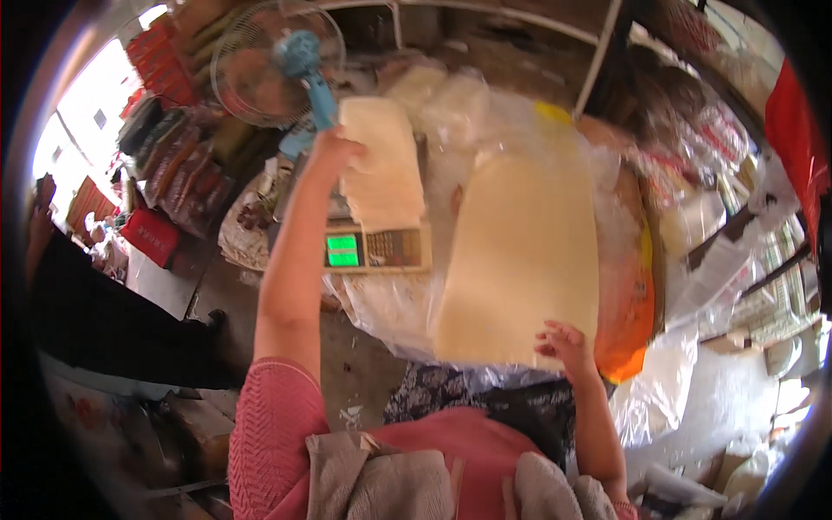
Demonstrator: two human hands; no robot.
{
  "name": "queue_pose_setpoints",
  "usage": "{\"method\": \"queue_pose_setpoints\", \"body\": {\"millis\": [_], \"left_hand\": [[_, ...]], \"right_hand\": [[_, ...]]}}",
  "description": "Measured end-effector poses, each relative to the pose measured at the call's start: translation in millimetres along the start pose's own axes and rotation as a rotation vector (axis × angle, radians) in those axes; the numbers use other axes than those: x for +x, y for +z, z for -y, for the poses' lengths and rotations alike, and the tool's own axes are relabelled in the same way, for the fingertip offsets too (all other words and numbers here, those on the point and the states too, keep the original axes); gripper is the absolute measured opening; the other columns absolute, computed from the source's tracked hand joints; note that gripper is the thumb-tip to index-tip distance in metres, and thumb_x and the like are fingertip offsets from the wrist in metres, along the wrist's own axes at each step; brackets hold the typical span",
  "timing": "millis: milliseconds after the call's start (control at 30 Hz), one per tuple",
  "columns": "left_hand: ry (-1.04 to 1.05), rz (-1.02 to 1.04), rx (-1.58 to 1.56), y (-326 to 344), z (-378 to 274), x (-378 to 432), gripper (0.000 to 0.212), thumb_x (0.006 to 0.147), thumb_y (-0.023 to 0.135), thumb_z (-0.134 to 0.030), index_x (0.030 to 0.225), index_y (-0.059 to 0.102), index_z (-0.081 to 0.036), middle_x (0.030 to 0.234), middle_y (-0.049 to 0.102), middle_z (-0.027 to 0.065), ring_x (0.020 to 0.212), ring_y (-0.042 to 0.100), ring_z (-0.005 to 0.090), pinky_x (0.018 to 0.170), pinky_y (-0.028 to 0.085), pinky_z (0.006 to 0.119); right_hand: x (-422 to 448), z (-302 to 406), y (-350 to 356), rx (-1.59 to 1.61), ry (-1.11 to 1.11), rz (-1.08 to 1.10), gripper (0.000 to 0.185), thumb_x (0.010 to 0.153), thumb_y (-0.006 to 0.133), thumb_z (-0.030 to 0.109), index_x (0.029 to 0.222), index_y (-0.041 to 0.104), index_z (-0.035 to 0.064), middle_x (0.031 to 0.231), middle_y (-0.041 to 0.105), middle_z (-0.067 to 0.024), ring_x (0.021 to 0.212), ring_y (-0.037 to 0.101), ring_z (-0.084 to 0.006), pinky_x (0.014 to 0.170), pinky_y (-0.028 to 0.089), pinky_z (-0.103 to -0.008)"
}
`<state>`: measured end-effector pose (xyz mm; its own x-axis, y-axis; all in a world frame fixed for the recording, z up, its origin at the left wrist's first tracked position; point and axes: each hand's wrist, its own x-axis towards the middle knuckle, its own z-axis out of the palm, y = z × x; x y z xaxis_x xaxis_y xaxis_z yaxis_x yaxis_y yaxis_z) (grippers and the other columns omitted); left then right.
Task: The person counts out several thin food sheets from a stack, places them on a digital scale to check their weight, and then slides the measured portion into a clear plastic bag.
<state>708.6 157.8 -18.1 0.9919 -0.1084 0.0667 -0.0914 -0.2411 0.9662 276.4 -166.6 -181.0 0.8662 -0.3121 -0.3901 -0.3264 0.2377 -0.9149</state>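
My left hand [337, 151] reaches far forward to a stack of pale, thin sheets [383, 169]. It grips the stack's left edge, with the thumb on top and the other fingers mostly hidden. The sheets lie over a weighing scale [396, 250] with a lit green display, and their near ends are stepped. My right hand [564, 348] is at the lower right corner of a larger pile of pale yellowish sheets [520, 260]. Its fingers are apart and slightly curled, holding nothing. Whether they touch the pile I cannot tell.
A blue fan [300, 55] stands behind the scale. Clear plastic bags [455, 104] of pale sheets lie at the back. An orange plastic sack [624, 325] edges the table's right side. Packed goods [175, 156] are stacked at left. A person in dark clothing [117, 312] is at far left.
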Motion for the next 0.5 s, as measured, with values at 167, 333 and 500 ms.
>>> {"method": "queue_pose_setpoints", "body": {"millis": [167,333,500], "left_hand": [[0.591,-0.101,1.049,44.7,32.6,-8.8,0.047,0.083,0.056,-0.016,0.129,0.054,-0.019,0.135,0.050,0.0126,0.125,0.046,0.0283,0.103,0.034,0.046],[0.626,-0.072,1.168,51.9,70.4,-28.8,0.040,0.091,0.046,-0.017,0.130,0.052,-0.015,0.135,0.050,0.0043,0.130,0.040,0.0253,0.106,0.028,0.048],[0.825,-0.277,0.949,53.6,31.0,-61.7,0.052,0.082,0.056,-0.003,0.132,0.050,-0.013,0.141,0.044,0.0085,0.135,0.034,0.0281,0.109,0.026,0.044]], "right_hand": [[-10.1,12.8,17.8,-0.364,-0.154,-0.061,0.024,0.091,0.058,0.009,0.112,0.061,-0.0020,0.092,0.068,-0.0094,0.081,0.067,-0.0147,0.071,0.054,-0.0272],[-2.1,7.7,80.8,-0.929,-0.695,0.067,0.013,0.084,0.063,0.011,0.094,0.067,0.0049,0.084,0.066,-0.0106,0.076,0.064,-0.0262,0.073,0.051,-0.0368],[10.7,-8.8,116.0,-1.216,-0.942,0.217,0.008,0.082,0.062,0.014,0.088,0.063,0.0096,0.080,0.061,-0.0089,0.081,0.060,-0.0264,0.087,0.043,-0.0423]]}}
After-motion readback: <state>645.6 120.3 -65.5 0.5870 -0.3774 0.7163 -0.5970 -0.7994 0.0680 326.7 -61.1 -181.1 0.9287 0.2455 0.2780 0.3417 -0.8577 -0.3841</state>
